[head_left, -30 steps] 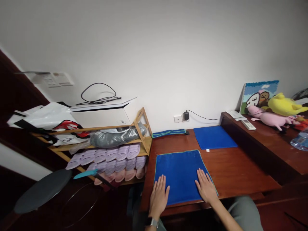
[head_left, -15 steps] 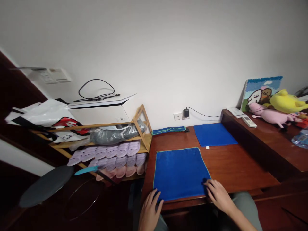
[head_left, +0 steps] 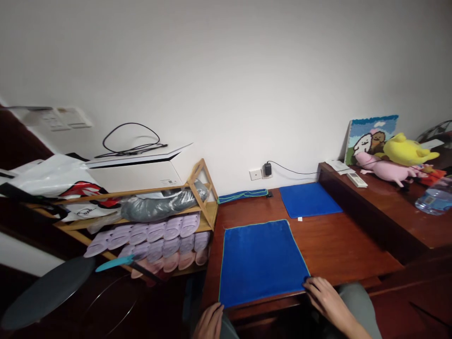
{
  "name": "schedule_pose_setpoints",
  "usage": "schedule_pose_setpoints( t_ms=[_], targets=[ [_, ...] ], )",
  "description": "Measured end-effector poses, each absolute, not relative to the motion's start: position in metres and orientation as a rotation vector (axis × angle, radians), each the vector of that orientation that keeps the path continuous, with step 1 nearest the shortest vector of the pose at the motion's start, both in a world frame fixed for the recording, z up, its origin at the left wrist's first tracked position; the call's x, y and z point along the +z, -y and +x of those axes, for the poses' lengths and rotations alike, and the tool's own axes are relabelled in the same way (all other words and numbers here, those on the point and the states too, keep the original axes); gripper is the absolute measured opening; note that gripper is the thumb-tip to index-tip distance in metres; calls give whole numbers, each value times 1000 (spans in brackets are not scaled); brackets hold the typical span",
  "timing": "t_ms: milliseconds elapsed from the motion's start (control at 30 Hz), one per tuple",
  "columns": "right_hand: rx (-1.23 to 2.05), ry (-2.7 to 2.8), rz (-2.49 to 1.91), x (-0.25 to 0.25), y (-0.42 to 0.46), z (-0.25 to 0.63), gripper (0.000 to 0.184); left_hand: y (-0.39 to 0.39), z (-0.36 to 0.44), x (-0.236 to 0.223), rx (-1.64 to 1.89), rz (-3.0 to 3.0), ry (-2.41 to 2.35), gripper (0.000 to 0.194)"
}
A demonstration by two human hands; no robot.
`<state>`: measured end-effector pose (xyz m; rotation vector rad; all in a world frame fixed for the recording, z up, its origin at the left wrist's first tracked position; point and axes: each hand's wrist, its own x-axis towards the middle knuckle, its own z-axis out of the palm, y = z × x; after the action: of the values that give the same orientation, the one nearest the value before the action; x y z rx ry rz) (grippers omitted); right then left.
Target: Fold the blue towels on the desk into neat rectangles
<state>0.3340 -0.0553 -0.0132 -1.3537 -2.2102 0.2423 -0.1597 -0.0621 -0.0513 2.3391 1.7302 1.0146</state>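
A blue cloth [head_left: 261, 263] with a green stitched edge lies flat and spread out at the front of the brown table [head_left: 339, 249]. My left hand [head_left: 209, 322] is at its near left corner, fingers closed together with the fingertips on that corner. At the near right corner, my right hand [head_left: 325, 298] pinches the cloth's edge between thumb and fingers. Farther back lies a second blue cloth [head_left: 310, 200], flat, with a small white tag. A folded blue cloth [head_left: 243, 195] with green edging rests against the wall.
Left of the table stands a wooden rack [head_left: 210, 216] with purple slippers [head_left: 155, 231] and a white box [head_left: 137, 176]. A round dark stool seat [head_left: 49, 292] is at lower left. On the raised right surface are plush toys [head_left: 383, 169], a remote [head_left: 357, 180] and a bottle [head_left: 432, 200].
My left hand has drawn down and its fingers have closed at the near left corner. My right fingers have closed on the right corner. The view has shifted slightly.
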Motion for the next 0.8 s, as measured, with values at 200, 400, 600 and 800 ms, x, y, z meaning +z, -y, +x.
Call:
schedule_pose_setpoints(
  t_ms=[200, 400, 600, 800],
  targets=[
    [721, 1909, -1426, 1, 40, 325, 38, 53, -147, -31, 1114, 2101, -1790, 34],
    [1351, 947, -984, 14, -40, 244, 63, -20, -42, 18, 1387, 1157, -1232, 51],
    [1434, 693, -904, -6, -84, 168, 57, -84, 34, 10, 1313, 589, -994, 64],
    [1347, 624, -906, -43, -78, 230, 51, -66, -39, -36, 1420, 538, -1019, 60]
  ],
)
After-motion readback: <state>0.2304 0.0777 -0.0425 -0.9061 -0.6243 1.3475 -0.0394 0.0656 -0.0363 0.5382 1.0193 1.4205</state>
